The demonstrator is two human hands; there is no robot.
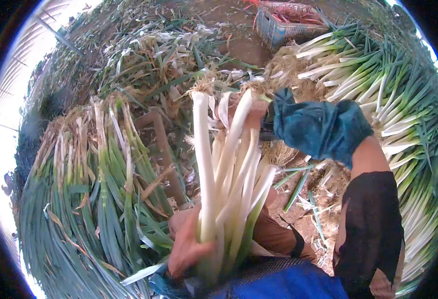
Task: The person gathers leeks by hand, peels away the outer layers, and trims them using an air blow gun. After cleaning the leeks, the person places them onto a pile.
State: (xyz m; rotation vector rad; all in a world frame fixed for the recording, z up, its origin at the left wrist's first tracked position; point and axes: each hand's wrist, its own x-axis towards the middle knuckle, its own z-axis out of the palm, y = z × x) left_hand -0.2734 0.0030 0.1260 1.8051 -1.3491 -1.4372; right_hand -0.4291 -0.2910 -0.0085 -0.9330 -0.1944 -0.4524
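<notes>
Wrapped round a bunch of thick white green onions (229,174), my left hand (191,244) grips them low, against my lap. The stalks stand upright, root ends up, with peeled skin hanging near the tops. My right hand (316,124), in a teal glove, is closed just to the right of the roots. A dark piece shows at its fingers, too hidden to name. Left of the bunch lies a pile of unpeeled green onions (89,159) with dry, brownish skins and roots upward.
Cleaned green onions (378,94) lie in a long curved row on the right. A plastic crate (289,30) with red strips in it stands at the back. Heaps of leaf waste (164,55) cover the ground ahead. A wooden frame (164,144) is beside the left pile.
</notes>
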